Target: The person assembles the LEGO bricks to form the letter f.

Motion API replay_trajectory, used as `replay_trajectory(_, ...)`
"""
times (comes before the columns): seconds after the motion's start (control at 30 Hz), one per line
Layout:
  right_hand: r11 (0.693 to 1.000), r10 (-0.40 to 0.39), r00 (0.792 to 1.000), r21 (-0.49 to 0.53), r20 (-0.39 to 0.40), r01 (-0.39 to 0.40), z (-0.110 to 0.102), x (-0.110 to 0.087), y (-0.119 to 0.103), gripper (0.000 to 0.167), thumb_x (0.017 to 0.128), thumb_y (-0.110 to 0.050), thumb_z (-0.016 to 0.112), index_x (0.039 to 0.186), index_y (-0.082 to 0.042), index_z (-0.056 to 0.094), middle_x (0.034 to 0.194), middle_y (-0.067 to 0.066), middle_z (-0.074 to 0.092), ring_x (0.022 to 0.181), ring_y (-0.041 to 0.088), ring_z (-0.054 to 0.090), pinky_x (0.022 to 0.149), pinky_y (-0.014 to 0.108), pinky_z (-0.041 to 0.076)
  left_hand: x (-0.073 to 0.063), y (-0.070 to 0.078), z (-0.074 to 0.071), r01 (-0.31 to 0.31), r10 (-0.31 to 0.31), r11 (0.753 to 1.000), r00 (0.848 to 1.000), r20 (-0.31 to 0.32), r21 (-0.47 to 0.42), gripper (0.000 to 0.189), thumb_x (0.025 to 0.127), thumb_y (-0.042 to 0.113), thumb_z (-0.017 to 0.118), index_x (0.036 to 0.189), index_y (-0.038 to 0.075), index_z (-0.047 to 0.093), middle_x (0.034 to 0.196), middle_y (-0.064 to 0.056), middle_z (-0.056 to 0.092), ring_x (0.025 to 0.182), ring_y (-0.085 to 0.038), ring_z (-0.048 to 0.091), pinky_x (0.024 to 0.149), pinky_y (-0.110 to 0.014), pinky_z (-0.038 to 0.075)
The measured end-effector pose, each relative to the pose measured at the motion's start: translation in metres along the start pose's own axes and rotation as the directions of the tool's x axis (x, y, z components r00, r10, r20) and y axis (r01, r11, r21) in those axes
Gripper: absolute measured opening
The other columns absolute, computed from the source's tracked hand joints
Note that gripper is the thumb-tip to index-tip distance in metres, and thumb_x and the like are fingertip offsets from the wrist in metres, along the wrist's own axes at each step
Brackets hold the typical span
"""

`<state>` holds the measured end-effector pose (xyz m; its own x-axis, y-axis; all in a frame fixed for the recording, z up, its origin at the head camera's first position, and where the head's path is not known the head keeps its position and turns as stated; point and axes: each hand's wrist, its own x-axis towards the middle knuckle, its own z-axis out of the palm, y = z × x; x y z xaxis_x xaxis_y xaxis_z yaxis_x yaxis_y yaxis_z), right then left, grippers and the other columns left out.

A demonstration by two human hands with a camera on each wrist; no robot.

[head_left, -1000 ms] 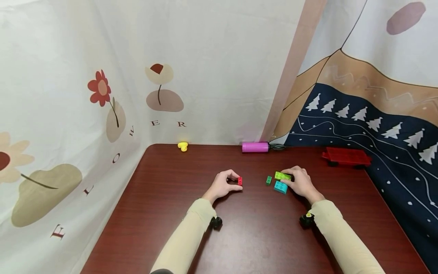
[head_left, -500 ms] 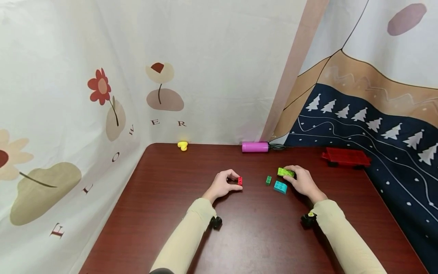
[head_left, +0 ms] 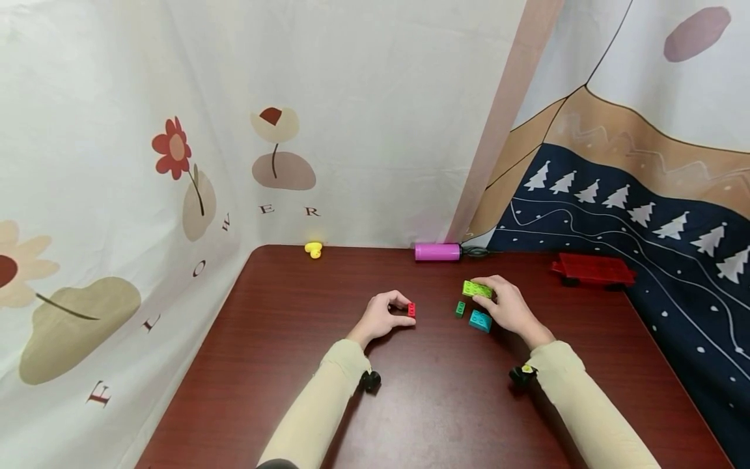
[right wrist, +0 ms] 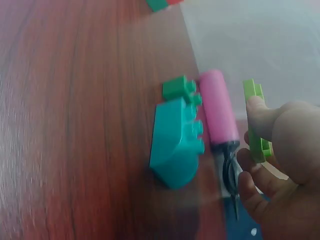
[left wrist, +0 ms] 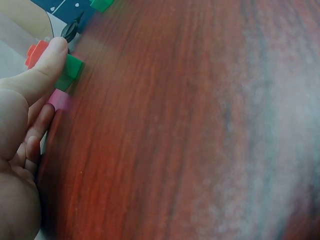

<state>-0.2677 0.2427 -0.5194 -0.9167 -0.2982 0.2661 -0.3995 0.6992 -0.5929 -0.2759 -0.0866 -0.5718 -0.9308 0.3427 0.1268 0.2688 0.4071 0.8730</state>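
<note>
In the head view my left hand point(head_left: 381, 317) pinches a small red brick point(head_left: 411, 310) at the table's middle. The left wrist view shows a green brick point(left wrist: 71, 71) directly beneath that red one, both partly behind the thumb. My right hand point(head_left: 510, 306) grips a lime-green brick point(head_left: 477, 289) by its right end, and the right wrist view has the brick point(right wrist: 257, 135) raised off the table between thumb and fingers. Just below it lie a small green brick point(head_left: 460, 309) and a turquoise brick point(head_left: 480, 320) with a curved side, neither touched by a hand.
Along the back edge of the brown table point(head_left: 328, 299) lie a yellow toy point(head_left: 313, 250) and a pink cylinder point(head_left: 437, 252) with a black end. A red wheeled toy cart point(head_left: 594, 269) stands at the back right corner. Printed cloth point(head_left: 375, 130) hangs behind.
My right hand has lifted the lime-green brick away from the turquoise one, first toward the right and back, then leftward above the small green brick. The left hand stays put with its red brick.
</note>
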Motion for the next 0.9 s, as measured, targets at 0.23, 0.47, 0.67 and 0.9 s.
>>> replay_trajectory(0.23, 0.998, -0.061, 0.998, 0.029, 0.021, 0.061, 0.005, 0.003, -0.019, 0.04, 0.098, -0.012, 0.076, 0.136, -0.004, 0.068, 0.126, 0.014, 0.07, 0.099, 0.026, 0.06, 0.085, 0.044, 0.052, 0.0, 0.001, -0.001, 0.0, 0.0, 1.0, 1.0, -0.001, 0.007, 0.034, 0.078, 0.015, 0.095, 0.106, 0.016, 0.077, 0.101, 0.004, 0.077, 0.095, -0.011, 0.069, 0.09, -0.028, 0.054)
replay_trajectory(0.47, 0.994, -0.098, 0.994, 0.049, 0.039, 0.096, 0.011, 0.005, -0.03, 0.04, 0.098, -0.012, 0.075, 0.136, -0.005, 0.067, 0.123, 0.012, 0.069, 0.091, 0.021, 0.057, 0.076, 0.033, 0.049, -0.001, 0.001, 0.0, -0.002, 0.002, 1.0, 1.0, 0.0, 0.005, 0.033, 0.078, 0.016, 0.095, 0.106, 0.016, 0.077, 0.101, 0.004, 0.077, 0.095, -0.011, 0.068, 0.09, -0.028, 0.054)
replay_trajectory(0.67, 0.992, -0.114, 0.992, 0.057, 0.06, 0.111, 0.018, 0.009, -0.04, 0.039, 0.098, -0.014, 0.076, 0.135, -0.004, 0.068, 0.121, 0.01, 0.069, 0.089, 0.019, 0.056, 0.073, 0.03, 0.047, -0.001, 0.0, 0.0, -0.004, 0.004, 1.0, 1.0, 0.001, -0.002, 0.034, 0.078, 0.015, 0.095, 0.106, 0.015, 0.077, 0.101, 0.003, 0.077, 0.094, -0.011, 0.069, 0.089, -0.028, 0.054)
replay_trajectory(0.9, 0.989, -0.135, 0.988, 0.072, 0.074, 0.129, 0.033, 0.018, -0.051, 0.038, 0.098, -0.015, 0.077, 0.134, -0.006, 0.069, 0.123, 0.008, 0.07, 0.096, 0.019, 0.06, 0.081, 0.036, 0.051, 0.001, 0.001, 0.0, -0.016, 0.016, 1.0, 1.0, 0.005, 0.0, 0.033, 0.079, 0.015, 0.095, 0.107, 0.015, 0.077, 0.101, 0.002, 0.077, 0.095, -0.011, 0.069, 0.09, -0.029, 0.054)
